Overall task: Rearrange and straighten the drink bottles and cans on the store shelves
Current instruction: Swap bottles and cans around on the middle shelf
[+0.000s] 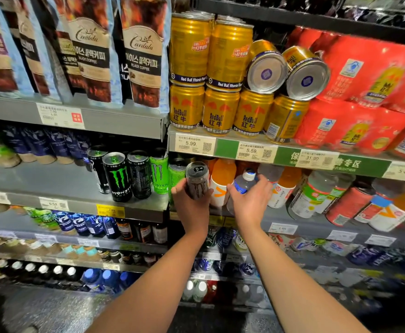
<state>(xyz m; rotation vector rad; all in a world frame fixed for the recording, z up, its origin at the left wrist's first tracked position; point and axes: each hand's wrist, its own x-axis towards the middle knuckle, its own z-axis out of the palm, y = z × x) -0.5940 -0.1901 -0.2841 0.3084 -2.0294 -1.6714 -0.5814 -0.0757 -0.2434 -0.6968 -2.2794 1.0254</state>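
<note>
I see my left hand [192,203] wrapped around a grey Monster can [197,180], lifted just in front of the middle shelf [300,217]. My right hand [250,200] grips a clear water bottle [242,183] with a blue-and-white cap, tilted left, beside the orange drink bottles [223,179]. Left of the can stand black and green Monster cans [134,175], upright in a row. On the shelf above, gold Red Bull cans [220,111] are stacked; two of them [288,70] lie on their sides, bottoms facing me, next to red multipacks [364,92]. Coffee pouches [115,51] fill the upper left shelf.
</note>
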